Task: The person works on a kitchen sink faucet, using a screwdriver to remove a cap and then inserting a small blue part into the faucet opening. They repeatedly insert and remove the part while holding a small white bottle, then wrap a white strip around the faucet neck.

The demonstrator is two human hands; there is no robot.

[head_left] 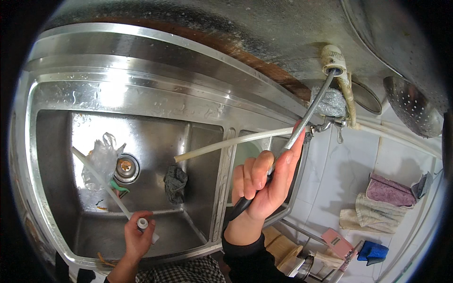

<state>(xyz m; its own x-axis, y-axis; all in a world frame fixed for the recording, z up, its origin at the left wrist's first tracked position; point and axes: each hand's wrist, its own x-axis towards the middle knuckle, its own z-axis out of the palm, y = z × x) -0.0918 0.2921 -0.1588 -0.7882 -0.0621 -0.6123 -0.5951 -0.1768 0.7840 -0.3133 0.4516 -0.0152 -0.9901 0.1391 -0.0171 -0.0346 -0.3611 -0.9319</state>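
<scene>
My right hand (264,181) grips a long screwdriver (309,115) by its black handle, fingers wrapped round it and the index finger along the metal shaft. The shaft's far end meets the open mouth of a white pipe fitting (333,59) on the wall; how deep it goes is hidden. Low over the left sink basin, my left hand (137,238) is closed round a small white plastic pipe fitting (142,223). A long white tube (101,181) slants past that hand into the basin; whether it joins the fitting I cannot tell.
A crumpled plastic bag (101,158) lies by the drain (126,167), a dark rag (175,184) beside it. A pale hose (236,141) runs from a metal tap (325,125) across the basin divider. A perforated ladle (413,106) and cloths (382,212) hang at the right.
</scene>
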